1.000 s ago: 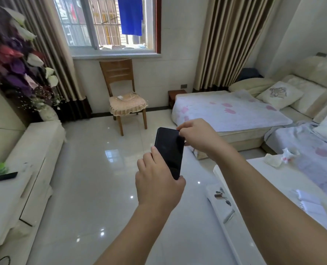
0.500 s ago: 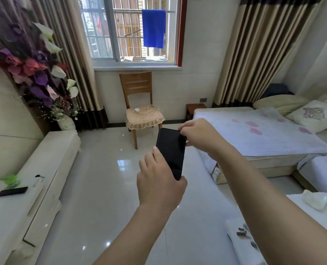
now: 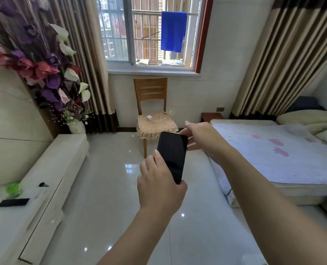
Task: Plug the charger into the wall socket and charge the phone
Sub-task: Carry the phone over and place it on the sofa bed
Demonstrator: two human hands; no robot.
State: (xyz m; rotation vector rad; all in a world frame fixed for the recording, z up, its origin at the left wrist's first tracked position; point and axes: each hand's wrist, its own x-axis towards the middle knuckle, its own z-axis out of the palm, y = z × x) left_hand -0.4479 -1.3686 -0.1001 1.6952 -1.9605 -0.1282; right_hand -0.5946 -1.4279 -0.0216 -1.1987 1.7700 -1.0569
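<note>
From the head camera, the person's two bare forearms reached out over a glossy tiled floor. The left hand gripped the lower end of a black phone, fingers curled round its left edge and the thumb side against its bottom corner. The phone stood nearly upright in the air, its dark screen toward the camera and its top leaning slightly to the right. The right hand met the phone's upper right corner, fingers curled behind and beside that edge in a pinch; the fingertips themselves were mostly hidden behind the phone.

Straight beyond the phone, against the far wall under the window, stood a wooden chair with a frilled beige seat cushion. On that cushion lay a small white charger with its pale cable looped beside it, well apart from both hands. A small grey wall socket sat low on the wall to the right of the chair, near a striped curtain.

A blue cloth hung outside the window. On the right lay a bed with a pale sheet printed with pink marks. Along the left wall ran a long white desk, carrying a flat black object and a blurred green item; a tall bunch of purple, red and white flowers rose from a vase at its far end.
</note>
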